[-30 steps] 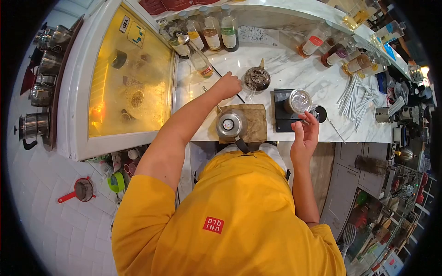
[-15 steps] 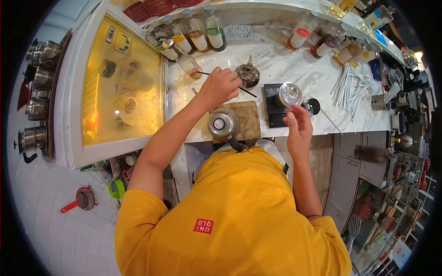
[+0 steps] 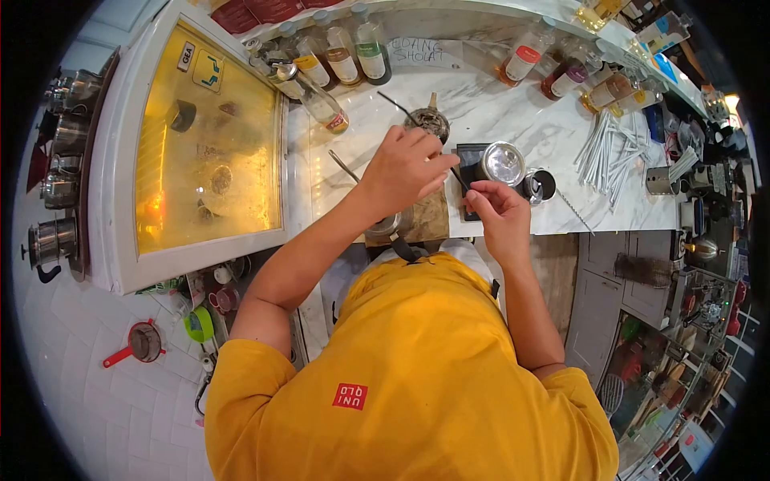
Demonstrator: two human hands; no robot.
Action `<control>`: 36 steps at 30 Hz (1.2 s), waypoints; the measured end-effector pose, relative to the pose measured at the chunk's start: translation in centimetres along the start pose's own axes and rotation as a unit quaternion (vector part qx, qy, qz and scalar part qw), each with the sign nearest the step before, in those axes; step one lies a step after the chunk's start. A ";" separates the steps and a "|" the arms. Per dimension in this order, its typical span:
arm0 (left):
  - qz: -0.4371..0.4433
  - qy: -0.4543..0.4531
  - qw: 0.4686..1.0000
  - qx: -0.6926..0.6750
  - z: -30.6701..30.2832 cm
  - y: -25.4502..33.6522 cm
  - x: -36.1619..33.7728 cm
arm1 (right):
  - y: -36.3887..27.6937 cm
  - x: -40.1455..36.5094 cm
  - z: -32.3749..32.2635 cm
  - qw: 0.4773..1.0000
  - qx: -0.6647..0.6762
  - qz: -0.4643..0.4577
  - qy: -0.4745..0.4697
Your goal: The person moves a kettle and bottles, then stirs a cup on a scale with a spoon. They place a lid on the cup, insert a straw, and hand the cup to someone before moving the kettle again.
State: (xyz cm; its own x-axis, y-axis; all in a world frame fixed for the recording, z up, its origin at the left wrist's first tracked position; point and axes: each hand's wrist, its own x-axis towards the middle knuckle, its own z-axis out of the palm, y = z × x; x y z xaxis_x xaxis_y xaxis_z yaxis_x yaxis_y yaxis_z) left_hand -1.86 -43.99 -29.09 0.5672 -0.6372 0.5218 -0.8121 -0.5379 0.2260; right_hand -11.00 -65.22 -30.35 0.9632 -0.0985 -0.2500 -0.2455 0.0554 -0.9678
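A thin black straw (image 3: 393,105) slants across the front of me, running behind my left hand toward my right. My left hand (image 3: 407,170) grips its middle, above the wooden board (image 3: 429,216). The fingertips of my right hand (image 3: 499,207) pinch the straw's lower end, beside the black scale (image 3: 471,154). A round vessel with dark contents (image 3: 433,124) stands just beyond my left hand. On the scale's right side sits a round silver container (image 3: 504,163), with a small dark-mouthed metal cup (image 3: 542,185) beside it. My left forearm partly hides the metal kettle (image 3: 385,228) on the board.
A glass bottle with a spout (image 3: 321,104) stands at the left, near the yellow-lit glass door (image 3: 212,152). Labelled bottles (image 3: 371,52) line the counter's back. Several white straws (image 3: 605,156) lie at the right, near a twisted metal stirrer (image 3: 579,212).
My left hand has moved right and toward me, and the straw has turned steeper. My right hand has shifted left from beside the silver container and now pinches the straw's lower end.
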 end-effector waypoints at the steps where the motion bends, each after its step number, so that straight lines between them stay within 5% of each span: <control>1: -0.035 0.020 0.999 -0.019 -0.3 0.3 0.0 | -0.1 -0.1 -0.4 1.000 0.004 0.004 0.009; 4: -0.243 0.094 0.957 -0.130 0.0 1.5 -0.8 | 0.1 0.0 -2.1 1.000 0.021 -0.007 0.010; 7: -0.408 0.118 0.825 -0.372 2.4 1.2 -1.3 | -0.1 -0.2 -3.2 0.998 0.062 -0.010 -0.009; 8: -0.442 0.116 0.760 -0.463 2.9 1.3 -1.1 | 0.0 -0.3 -3.8 0.999 0.044 -0.002 -0.023; 12: -0.466 0.108 0.728 -0.492 3.2 3.3 1.0 | -0.5 0.2 -5.6 0.997 -0.036 0.007 -0.071; 24: -0.420 0.023 0.790 -0.447 4.4 6.1 6.3 | -3.9 5.2 -10.6 0.953 -0.200 -0.143 -0.175; 27: -0.396 0.077 0.807 -0.430 4.9 6.8 7.2 | -3.9 6.5 -11.6 0.952 -0.225 -0.124 -0.168; 36: -0.501 0.101 0.803 -0.307 10.6 7.7 2.6 | -0.9 11.7 -12.8 0.940 -0.221 -0.236 -0.103</control>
State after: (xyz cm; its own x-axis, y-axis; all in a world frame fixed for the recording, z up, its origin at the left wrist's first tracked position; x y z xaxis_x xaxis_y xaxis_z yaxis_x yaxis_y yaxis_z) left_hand -5.23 -55.61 -34.70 0.9944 0.0818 -0.0672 0.0896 -0.3124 0.9457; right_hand -0.88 -79.11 -32.80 0.9657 0.1892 0.1778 0.2378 -0.3700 -0.8981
